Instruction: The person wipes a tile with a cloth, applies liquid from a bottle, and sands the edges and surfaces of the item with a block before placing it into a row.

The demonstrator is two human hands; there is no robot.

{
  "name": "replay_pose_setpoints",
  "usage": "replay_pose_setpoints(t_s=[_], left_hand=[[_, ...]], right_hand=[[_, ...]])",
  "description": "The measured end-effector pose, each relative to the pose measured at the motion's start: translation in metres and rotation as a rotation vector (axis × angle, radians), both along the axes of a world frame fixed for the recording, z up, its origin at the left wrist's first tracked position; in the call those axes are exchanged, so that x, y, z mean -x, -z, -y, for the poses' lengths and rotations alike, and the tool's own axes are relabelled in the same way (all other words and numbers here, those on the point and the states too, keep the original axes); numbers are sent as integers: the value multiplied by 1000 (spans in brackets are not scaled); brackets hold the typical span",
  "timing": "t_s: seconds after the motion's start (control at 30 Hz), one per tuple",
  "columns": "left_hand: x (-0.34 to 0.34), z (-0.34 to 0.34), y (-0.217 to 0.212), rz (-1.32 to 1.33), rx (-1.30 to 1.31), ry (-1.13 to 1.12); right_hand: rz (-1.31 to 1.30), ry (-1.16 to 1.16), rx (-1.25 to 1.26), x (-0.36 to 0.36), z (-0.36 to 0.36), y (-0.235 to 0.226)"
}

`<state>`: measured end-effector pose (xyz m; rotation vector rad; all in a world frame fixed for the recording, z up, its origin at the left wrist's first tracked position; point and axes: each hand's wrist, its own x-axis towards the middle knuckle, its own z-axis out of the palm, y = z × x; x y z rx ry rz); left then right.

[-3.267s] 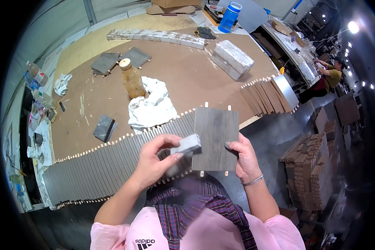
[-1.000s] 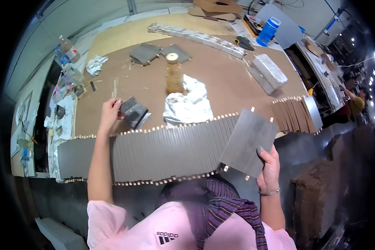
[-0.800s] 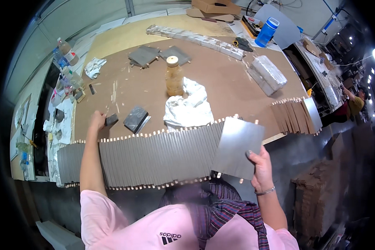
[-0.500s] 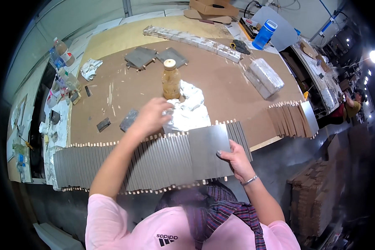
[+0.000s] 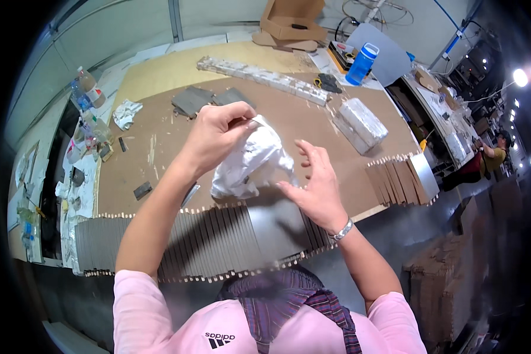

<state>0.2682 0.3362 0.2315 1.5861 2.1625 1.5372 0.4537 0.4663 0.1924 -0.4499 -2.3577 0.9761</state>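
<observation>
Apparently readying the crumpled white cloth (image 5: 255, 158) above the brown tabletop (image 5: 121, 171) — pinched in the bare left hand (image 5: 218, 131), beside the spread, empty right hand (image 5: 320, 187); next, probably, gather its loose folds.

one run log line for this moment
left hand: gripping white cloth | right hand: open, beside the cloth | grey panel: lying across row of panels

White cloth (image 5: 255, 159) in left fingers (image 5: 237, 110)
</observation>
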Motion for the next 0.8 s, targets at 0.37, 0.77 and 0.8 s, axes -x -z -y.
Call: replay_pose_setpoints(t_s=[0.37, 0.77, 0.8], left_hand=[[-52, 59, -7, 48, 41, 116], [-16, 58, 52, 549, -184, -46], [-9, 63, 47, 555, -249, -51]], right_hand=[[-258, -233, 678, 49, -41, 4], [-222, -427, 863, 52, -44, -9], [-253, -427, 755, 54, -47, -7]])
